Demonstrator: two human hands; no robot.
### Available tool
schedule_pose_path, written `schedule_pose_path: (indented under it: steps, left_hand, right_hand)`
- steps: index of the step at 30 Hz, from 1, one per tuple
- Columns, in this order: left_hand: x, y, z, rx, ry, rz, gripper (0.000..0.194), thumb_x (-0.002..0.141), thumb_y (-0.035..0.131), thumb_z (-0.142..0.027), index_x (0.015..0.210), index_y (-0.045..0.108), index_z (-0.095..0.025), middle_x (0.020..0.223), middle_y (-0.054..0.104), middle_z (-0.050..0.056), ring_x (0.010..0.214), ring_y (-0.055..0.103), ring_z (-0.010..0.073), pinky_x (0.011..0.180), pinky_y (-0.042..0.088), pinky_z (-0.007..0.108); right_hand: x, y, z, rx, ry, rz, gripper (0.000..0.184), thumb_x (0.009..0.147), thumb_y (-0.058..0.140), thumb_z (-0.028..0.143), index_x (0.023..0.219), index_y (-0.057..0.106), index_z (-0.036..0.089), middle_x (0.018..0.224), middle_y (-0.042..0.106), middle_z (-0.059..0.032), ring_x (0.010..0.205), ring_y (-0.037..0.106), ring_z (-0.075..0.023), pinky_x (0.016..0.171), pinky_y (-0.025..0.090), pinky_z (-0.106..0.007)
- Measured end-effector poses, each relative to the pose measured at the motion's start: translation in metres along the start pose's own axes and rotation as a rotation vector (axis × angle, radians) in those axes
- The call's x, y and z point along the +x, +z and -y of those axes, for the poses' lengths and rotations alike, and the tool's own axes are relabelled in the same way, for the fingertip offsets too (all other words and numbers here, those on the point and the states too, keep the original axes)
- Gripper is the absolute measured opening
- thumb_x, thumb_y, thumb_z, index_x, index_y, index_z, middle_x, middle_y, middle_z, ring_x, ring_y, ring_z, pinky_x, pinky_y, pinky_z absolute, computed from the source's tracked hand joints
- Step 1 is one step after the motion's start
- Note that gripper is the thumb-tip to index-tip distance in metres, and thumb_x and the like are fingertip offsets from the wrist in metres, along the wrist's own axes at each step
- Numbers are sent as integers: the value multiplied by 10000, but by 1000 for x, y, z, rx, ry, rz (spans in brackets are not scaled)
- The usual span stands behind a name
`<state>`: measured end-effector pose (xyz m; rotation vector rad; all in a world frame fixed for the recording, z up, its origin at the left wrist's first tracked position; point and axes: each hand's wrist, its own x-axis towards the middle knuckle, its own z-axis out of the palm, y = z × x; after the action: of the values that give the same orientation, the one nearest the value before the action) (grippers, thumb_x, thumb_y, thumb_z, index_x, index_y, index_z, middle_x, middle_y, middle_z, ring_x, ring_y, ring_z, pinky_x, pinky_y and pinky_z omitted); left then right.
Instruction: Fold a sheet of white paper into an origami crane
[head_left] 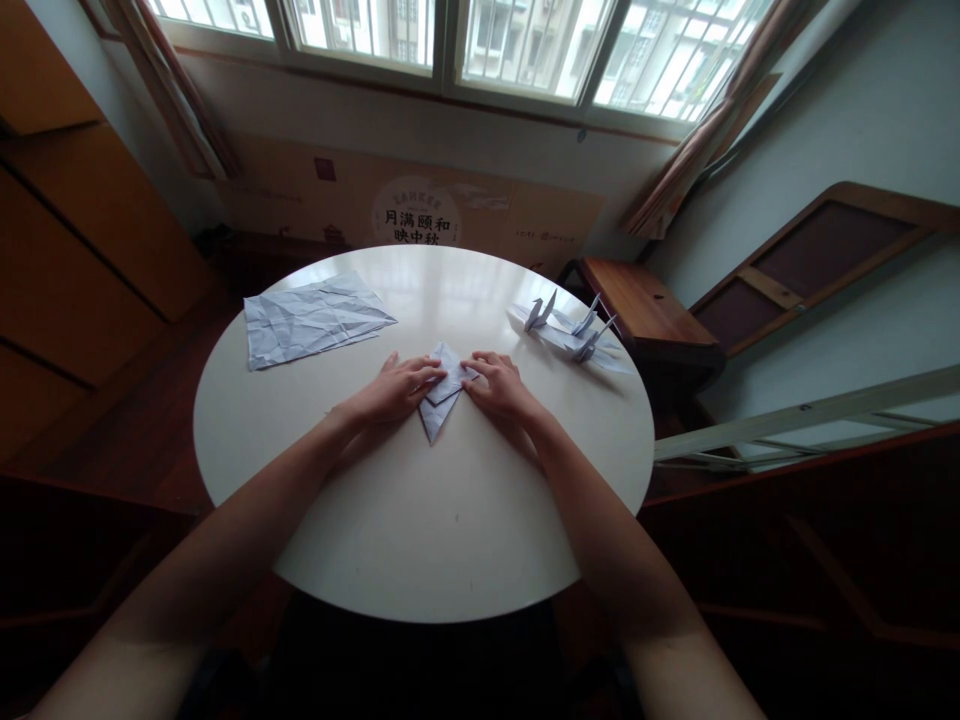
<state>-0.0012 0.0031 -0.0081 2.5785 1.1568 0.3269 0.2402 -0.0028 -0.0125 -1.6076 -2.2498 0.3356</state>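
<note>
A partly folded piece of pale paper lies on the round white table, its long point towards me. My left hand rests on its left side with the fingertips pinching a fold near the middle. My right hand presses on the right side, fingers curled onto the same fold. Both hands meet over the paper's centre.
Creased flat sheets of paper lie at the table's back left. Folded paper cranes stand at the back right edge. A wooden side table is beyond them, cardboard boxes under the window, a wooden cabinet on the left.
</note>
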Motion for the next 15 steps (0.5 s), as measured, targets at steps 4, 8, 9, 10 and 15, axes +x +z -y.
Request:
schedule_pose_path:
  steps: [4, 8, 9, 10, 15]
  left_hand:
    - [1, 1, 1, 1, 8, -2, 422, 1054, 386, -245, 1434, 564, -277, 1563, 480, 110, 1472, 399, 276, 1204, 124, 670]
    - [0, 0, 0, -3, 4, 9, 426, 1053, 382, -242, 1440, 559, -263, 1568, 471, 119, 1473, 396, 282, 1202, 120, 675]
    - [0, 0, 0, -5, 3, 8, 427, 1053, 382, -243, 1441, 559, -259, 1568, 470, 121, 1474, 394, 285, 1201, 119, 676]
    - [0, 0, 0, -6, 4, 7, 427, 1054, 381, -244, 1441, 560, -259, 1566, 473, 121, 1474, 393, 286, 1201, 119, 676]
    - [0, -1, 0, 2, 15, 11, 428, 1062, 369, -256, 1447, 555, -276, 1563, 478, 111, 1474, 391, 283, 1204, 126, 668]
  right_hand:
    - [0, -1, 1, 1, 6, 3, 414, 943, 632, 378, 1330, 692, 247, 1460, 571, -125, 1361, 473, -329, 1144, 385, -515]
    - [0, -2, 1, 2, 8, 11, 421, 945, 630, 379, 1341, 685, 247, 1467, 566, -126, 1370, 465, -329, 1147, 382, -512]
    - [-1, -2, 1, 2, 9, 14, 425, 946, 629, 379, 1345, 682, 244, 1468, 565, -126, 1372, 463, -330, 1147, 381, -511]
    - [-1, -2, 1, 2, 10, 17, 428, 947, 627, 379, 1349, 679, 241, 1469, 564, -127, 1374, 461, -331, 1149, 379, -510]
    - [0, -1, 1, -2, 13, 13, 422, 948, 626, 387, 1342, 684, 246, 1469, 560, -127, 1363, 466, -331, 1141, 380, -516]
